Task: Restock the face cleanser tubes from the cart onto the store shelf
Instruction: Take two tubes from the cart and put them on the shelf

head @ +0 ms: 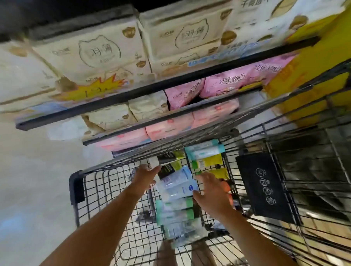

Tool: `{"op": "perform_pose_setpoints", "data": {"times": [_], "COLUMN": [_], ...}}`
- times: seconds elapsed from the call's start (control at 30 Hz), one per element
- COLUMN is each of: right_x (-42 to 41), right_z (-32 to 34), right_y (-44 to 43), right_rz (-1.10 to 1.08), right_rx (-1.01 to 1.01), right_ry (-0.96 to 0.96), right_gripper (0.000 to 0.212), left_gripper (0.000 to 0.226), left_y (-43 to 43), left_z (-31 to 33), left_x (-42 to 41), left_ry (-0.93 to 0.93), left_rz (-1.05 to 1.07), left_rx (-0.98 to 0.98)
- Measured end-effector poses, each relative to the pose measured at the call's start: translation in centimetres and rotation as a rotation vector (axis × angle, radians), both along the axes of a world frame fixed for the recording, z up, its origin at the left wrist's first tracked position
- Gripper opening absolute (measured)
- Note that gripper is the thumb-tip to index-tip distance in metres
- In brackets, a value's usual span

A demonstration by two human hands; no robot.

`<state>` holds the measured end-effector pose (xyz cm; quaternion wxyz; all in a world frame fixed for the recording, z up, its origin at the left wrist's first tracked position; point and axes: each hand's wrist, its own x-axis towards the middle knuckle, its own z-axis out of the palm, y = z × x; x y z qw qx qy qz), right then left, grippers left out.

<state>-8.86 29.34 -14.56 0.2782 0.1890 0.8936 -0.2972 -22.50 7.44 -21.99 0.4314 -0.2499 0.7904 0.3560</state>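
Left hand (pixel 146 177) and right hand (pixel 212 191) over cleanser tubes (pixel 179 185), heaped in wire cart (pixel 77 189)

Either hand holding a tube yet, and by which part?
Left hand touches the black plastic tube's white end, grip unclear; right hand lies open over pale blue tubes.

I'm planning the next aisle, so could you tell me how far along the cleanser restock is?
Done: nothing visible; the shelves hold tissue packs and pink packs, no tubes. In hand: the left hand and right hand reach open-fingered into the cart, at the cleanser tubes, none lifted. Left: the whole pile.
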Motion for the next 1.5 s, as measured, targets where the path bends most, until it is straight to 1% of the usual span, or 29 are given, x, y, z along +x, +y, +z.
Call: {"op": "perform_pose_setpoints", "data": {"times": [0.13, 0.2, 0.3, 0.4, 0.47, 0.53, 0.63, 0.67, 0.77, 0.83, 0.87, 0.97, 1.03, 1.1, 1.2, 1.27, 1.37, 1.43, 1.5], "right_x": [-0.4, -0.6, -0.8, -1.0, -1.1, -1.4, -2.0, -2.3, -3.7, -4.8, -5.4, -7.4, -8.8, -10.3, -12.4, -13.4, -14.4, -14.7, -14.8], "right_z": [-2.2, -2.8, -3.3, -3.1, -2.8, -2.1, -1.3, -1.1, -0.9, -1.2, -1.4, -2.7, -3.7, -4.8, -6.5, -7.8, -9.6, -10.3, -10.7], "right_y": [1.0, 1.6, 2.2, 2.5, 2.5, 2.3, 1.9, 1.7, 1.1, 0.5, 0.1, -1.2, -2.6, -4.3, -6.8, -8.2, -9.4, -9.6, -9.5], "right_rz": [-0.058, -0.073, -0.068, -0.043, -0.036, -0.016, 0.062, 0.097, 0.163, 0.198, 0.219, 0.311, 0.372, 0.425, 0.517, 0.628, 0.810, 0.916, 0.999], "right_rx": [-0.113, -0.124, -0.108, -0.103, -0.105, -0.109, -0.105, -0.103, -0.112, -0.109, -0.105, -0.089, -0.084, -0.080, -0.085, -0.034, 0.056, 0.082, 0.104], "right_ry": [-0.005, 0.001, 0.006, -0.002, -0.007, -0.007, -0.022, -0.027, -0.037, -0.032, -0.037, -0.043, -0.038, -0.023, 0.001, 0.020, 0.042, 0.018, 0.025], "right_gripper": [0.049, 0.048, 0.051, 0.052, 0.050, 0.049, 0.046, 0.046, 0.044, 0.043, 0.044, 0.048, 0.048, 0.046, 0.048, 0.048, 0.053, 0.053, 0.053], "left_gripper": [0.067, 0.063, 0.049, 0.036, 0.034, 0.030, 0.004, 0.002, 0.013, 0.026, 0.031, 0.036, 0.029, 0.020, 0.020, 0.021, 0.029, 0.039, 0.047], "left_y": [0.9, 0.8, 0.4, 0.3, 0.1, -0.3, -1.6, -2.2, -4.3, -5.8, -6.4, -7.8, -8.2, -8.5, -8.9, -9.2, -9.6, -10.0, -10.2], "left_z": [-2.7, -3.7, -3.8, -2.7, -1.7, -0.4, 2.1, 2.8, 3.9, 4.5, 4.9, 4.9, 4.6, 4.6, 4.7, 4.5, 3.8, 2.9, 2.3], "left_x": [-1.1, -1.4, -1.7, -1.8, -1.6, -1.0, 0.7, 1.5, 4.0, 5.7, 6.5, 9.0, 10.0, 10.8, 11.9, 12.6, 13.0, 13.2, 13.2], "left_ry": [-0.047, -0.018, 0.026, 0.044, 0.036, 0.021, -0.001, -0.023, -0.036, -0.022, -0.017, 0.008, 0.033, 0.058, 0.074, 0.080, 0.053, 0.021, 0.014], "left_rz": [0.104, 0.147, 0.123, 0.153, 0.158, 0.212, 0.301, 0.349, 0.614, 0.697, 0.700, 0.729, 0.774, 0.769, 0.710, 0.697, 0.804, 0.878, 0.888], "left_rx": [0.028, 0.044, 0.040, 0.073, 0.088, 0.144, 0.294, 0.328, 0.417, 0.426, 0.411, 0.404, 0.411, 0.425, 0.435, 0.440, 0.475, 0.525, 0.542]}}
